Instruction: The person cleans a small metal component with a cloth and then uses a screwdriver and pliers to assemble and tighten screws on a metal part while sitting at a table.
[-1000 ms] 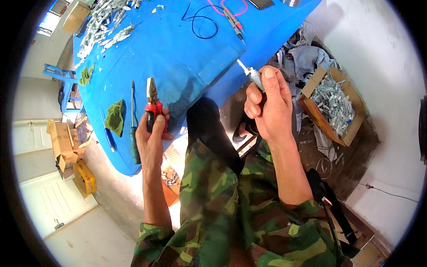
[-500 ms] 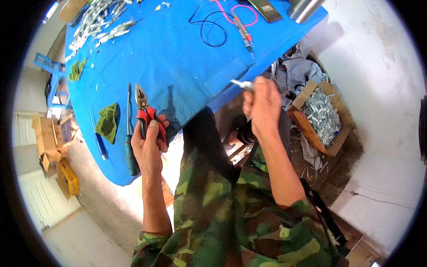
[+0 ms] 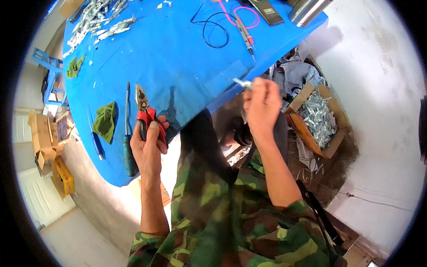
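My left hand is closed round the red and black handles of combination pliers, whose jaws point away from me over the blue table cover. My right hand pinches a small, pale, silvery metal piece just off the table's near right edge. One thin end of the piece sticks out to the left of my fingers; the rest is hidden. Beside the pliers lies a long screwdriver with a dark green handle. A green cloth and a blue-handled screwdriver are further left.
Silvery metal pieces are heaped at the far left of the blue table. Test probes, a phone-like dark slab and a steel flask lie at the far right. A cardboard box of similar pieces stands right.
The view has shifted slightly. My right hand has turned a little with the small metal piece still pinched. My left hand keeps its hold on the pliers.
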Action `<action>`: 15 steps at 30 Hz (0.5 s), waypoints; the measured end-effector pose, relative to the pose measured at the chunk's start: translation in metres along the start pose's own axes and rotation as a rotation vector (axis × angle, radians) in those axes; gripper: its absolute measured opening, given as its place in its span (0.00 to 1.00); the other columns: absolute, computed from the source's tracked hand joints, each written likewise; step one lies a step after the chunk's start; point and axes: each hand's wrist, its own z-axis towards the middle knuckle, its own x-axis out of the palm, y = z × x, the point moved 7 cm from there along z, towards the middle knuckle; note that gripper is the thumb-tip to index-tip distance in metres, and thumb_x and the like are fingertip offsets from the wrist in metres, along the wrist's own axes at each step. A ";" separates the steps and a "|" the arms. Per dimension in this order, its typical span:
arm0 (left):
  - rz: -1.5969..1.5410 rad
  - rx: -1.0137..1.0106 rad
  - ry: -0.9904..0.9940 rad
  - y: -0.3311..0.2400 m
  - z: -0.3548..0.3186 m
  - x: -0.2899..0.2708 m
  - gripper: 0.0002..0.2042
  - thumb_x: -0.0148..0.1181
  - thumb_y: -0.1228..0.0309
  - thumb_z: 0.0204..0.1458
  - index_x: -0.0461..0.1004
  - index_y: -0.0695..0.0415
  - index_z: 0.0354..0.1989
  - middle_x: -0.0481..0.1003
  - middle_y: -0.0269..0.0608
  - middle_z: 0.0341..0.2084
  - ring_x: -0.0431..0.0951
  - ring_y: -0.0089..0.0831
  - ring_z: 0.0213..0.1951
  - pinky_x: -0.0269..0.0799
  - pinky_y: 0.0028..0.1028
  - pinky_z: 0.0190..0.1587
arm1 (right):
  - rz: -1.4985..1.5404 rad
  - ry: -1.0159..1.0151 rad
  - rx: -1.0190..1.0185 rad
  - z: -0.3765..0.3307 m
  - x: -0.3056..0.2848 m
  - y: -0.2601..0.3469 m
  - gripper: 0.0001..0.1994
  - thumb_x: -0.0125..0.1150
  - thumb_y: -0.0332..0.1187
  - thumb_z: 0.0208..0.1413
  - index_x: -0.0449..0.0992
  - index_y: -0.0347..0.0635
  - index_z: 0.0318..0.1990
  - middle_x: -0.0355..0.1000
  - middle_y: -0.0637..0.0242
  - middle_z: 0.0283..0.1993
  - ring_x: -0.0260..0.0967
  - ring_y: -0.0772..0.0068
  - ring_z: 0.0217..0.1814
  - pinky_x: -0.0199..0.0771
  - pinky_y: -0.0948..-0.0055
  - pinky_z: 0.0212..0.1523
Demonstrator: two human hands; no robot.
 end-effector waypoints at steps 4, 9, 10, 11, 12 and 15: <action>-0.016 -0.009 -0.011 0.005 -0.003 0.002 0.14 0.58 0.66 0.65 0.75 0.64 0.52 0.82 0.45 0.36 0.69 0.14 0.18 0.59 0.16 0.18 | -0.037 0.032 0.023 0.008 0.010 0.002 0.16 0.53 0.42 0.72 0.69 0.36 0.40 0.70 0.69 0.25 0.63 0.82 0.21 0.65 0.78 0.23; 0.018 0.004 -0.060 0.008 -0.008 -0.007 0.15 0.58 0.67 0.65 0.75 0.65 0.53 0.82 0.45 0.35 0.69 0.14 0.17 0.59 0.16 0.17 | 0.125 -0.029 -0.033 0.004 0.000 0.025 0.15 0.54 0.42 0.72 0.71 0.36 0.40 0.69 0.68 0.25 0.65 0.79 0.22 0.68 0.73 0.24; 0.021 -0.005 -0.041 0.009 -0.006 -0.007 0.15 0.58 0.67 0.65 0.75 0.65 0.53 0.82 0.45 0.35 0.69 0.14 0.17 0.59 0.16 0.17 | 0.129 -0.089 -0.145 0.001 -0.003 0.038 0.15 0.55 0.41 0.71 0.71 0.37 0.40 0.69 0.68 0.25 0.65 0.79 0.22 0.67 0.73 0.24; 0.016 -0.004 -0.022 0.006 -0.005 -0.004 0.15 0.58 0.67 0.65 0.75 0.65 0.53 0.83 0.45 0.35 0.69 0.14 0.17 0.59 0.16 0.17 | -0.005 -0.072 -0.188 0.008 -0.001 0.031 0.14 0.55 0.41 0.71 0.71 0.38 0.40 0.69 0.69 0.25 0.64 0.81 0.22 0.66 0.75 0.23; 0.005 0.004 -0.032 0.006 -0.004 -0.001 0.15 0.58 0.67 0.65 0.75 0.66 0.53 0.83 0.45 0.35 0.69 0.14 0.17 0.59 0.16 0.17 | -0.140 -0.055 -0.230 0.016 0.000 0.011 0.14 0.56 0.41 0.71 0.70 0.38 0.40 0.69 0.69 0.25 0.63 0.82 0.22 0.65 0.77 0.23; -0.013 0.012 -0.014 0.006 -0.002 0.000 0.15 0.57 0.67 0.65 0.75 0.65 0.53 0.82 0.45 0.36 0.69 0.14 0.17 0.59 0.16 0.17 | -0.078 0.002 0.015 0.015 0.009 -0.009 0.14 0.59 0.41 0.69 0.71 0.37 0.39 0.70 0.68 0.24 0.63 0.81 0.21 0.66 0.75 0.23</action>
